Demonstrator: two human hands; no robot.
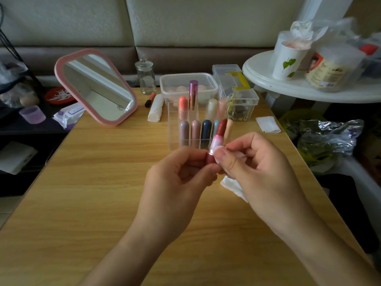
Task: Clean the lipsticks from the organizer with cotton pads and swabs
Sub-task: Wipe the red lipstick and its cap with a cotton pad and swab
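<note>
the left hand (177,174) grips the base of an open red lipstick (221,129) in curled fingers (195,159), above the counter (103,182) and just in front of the clear organizer (173,124). the right hand (253,168) pinches a cotton pad (217,150) against its pink collar. the base is mostly hidden by fingers, and a second pad (233,187) lies half covered under the right hand.

A light wooden table (82,203) stands before a cream sofa (185,21) with a grey-brown lower band; a white round side table (268,79) stands right, a dark shelf (31,129) left, in soft daylight
</note>
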